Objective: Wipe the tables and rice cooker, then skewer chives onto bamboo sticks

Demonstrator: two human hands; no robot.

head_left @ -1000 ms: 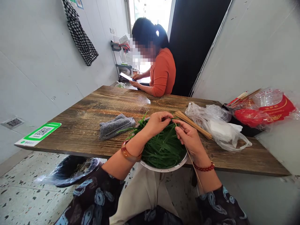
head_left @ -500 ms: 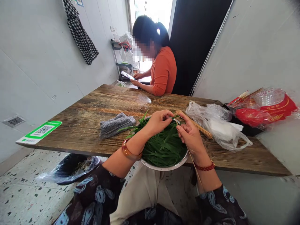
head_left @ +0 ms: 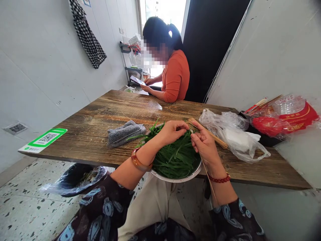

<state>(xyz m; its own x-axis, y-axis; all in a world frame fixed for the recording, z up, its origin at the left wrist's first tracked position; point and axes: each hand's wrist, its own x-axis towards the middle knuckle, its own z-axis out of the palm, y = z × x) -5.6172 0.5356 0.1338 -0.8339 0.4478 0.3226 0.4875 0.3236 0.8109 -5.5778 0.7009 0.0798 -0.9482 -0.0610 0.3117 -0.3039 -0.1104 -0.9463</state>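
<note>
A metal bowl (head_left: 173,180) of long green chive leaves (head_left: 175,162) sits at the table's front edge, above my lap. My left hand (head_left: 173,131) is over the bowl, its thumb and fingertips pinched together; what lies between them is too small to make out. Close beside it, my right hand (head_left: 204,142) grips a thin bamboo skewer (head_left: 205,164), whose lower length runs back along my wrist. A bit of green shows at the skewer's top, by the right fingertips. Behind my right hand lies a bundle of bamboo skewers (head_left: 217,139).
A grey cloth (head_left: 125,133) lies left of the bowl on the wooden table (head_left: 85,140). To the right are plastic bags (head_left: 235,134) and a dark box (head_left: 271,139) with red packaging. A lined bin (head_left: 77,179) stands below. Across the table a person (head_left: 175,73) holds a phone.
A green strand spanned both hands' fingertips before; it no longer shows stretched there. My left hand's fingers have lowered slightly and the right fingers have shifted a little on the skewer.
</note>
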